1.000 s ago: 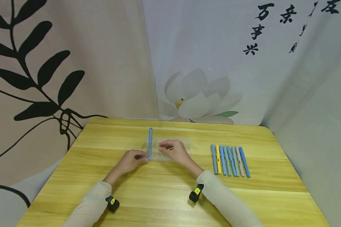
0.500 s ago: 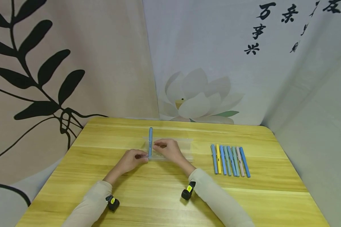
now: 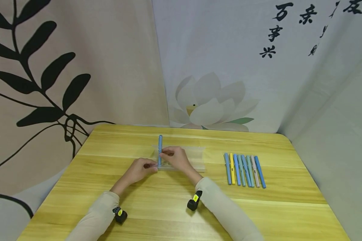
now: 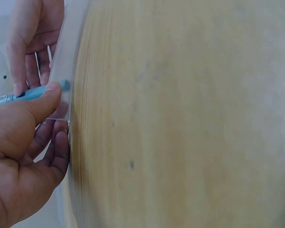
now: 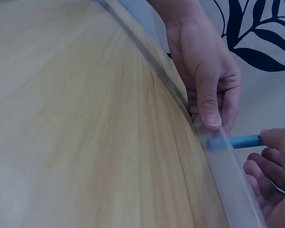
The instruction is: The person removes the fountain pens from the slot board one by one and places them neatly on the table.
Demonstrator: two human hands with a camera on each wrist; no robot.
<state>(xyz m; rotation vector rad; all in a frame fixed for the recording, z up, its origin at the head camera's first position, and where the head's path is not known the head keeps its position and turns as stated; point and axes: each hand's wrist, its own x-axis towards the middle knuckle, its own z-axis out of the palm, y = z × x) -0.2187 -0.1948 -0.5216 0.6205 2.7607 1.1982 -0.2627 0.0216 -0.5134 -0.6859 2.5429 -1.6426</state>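
A light blue capped pen (image 3: 160,142) stands upright near the left end of a clear plastic pen holder (image 3: 196,158). With thumb and fingers my left hand (image 3: 140,170) grips the holder's left end, close to the foot of the pen. My right hand (image 3: 178,159) pinches the pen partway up. The right wrist view shows the right thumb (image 5: 274,137) against the pen (image 5: 247,141), whose lower end sits behind the holder's clear front strip (image 5: 230,175). In the left wrist view the left thumb (image 4: 50,97) overlaps the pen (image 4: 33,93) near its lower end.
Several capped pens (image 3: 243,170) in blue, yellow, green and pinkish grey lie side by side on the wooden table (image 3: 289,194), right of the holder. Printed cloth curtains (image 3: 223,60) hang behind the table's back edge. A small black camera is strapped to each wrist.
My right hand has moved left across the holder to the upright pen and now grasps it. The left hand stays at the holder's end. The row of pens is unchanged.
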